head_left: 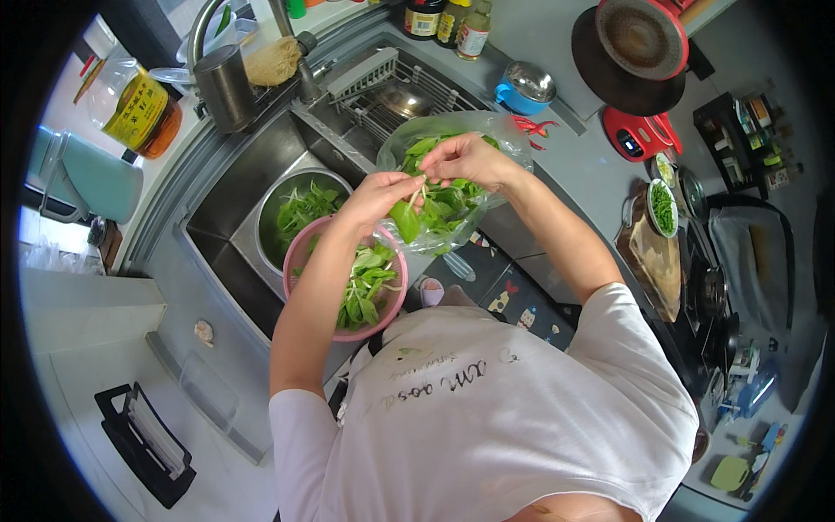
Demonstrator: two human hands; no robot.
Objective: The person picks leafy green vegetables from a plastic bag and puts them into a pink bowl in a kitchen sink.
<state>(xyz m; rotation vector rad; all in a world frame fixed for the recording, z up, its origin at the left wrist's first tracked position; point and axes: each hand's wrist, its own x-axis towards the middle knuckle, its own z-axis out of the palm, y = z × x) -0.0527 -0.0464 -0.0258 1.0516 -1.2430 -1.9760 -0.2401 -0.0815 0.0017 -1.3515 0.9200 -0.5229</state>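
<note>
My left hand [378, 199] pinches the stem of a leafy green sprig [407, 222], whose leaves hang below the fingers. At the stem's upper end, the fingertips of my right hand [466, 162] are closed on the same sprig. Both hands are over an opened clear plastic bag [515, 140] full of loose leafy greens [450, 212]. Below my left forearm, a pink plastic basket [401, 293] holds more greens [368, 287]; the forearm hides part of it. Beside it in the sink, a round metal basin [259, 231] contains leafy greens [306, 209].
The sink [222, 209] has a faucet [225, 85] at its back. Red chilies [535, 127] and a blue-handled metal bowl [527, 88] lie right of the bag. Farther right are a red kitchen scale [629, 137], a cutting board [652, 261] and a dish of chopped greens [662, 207].
</note>
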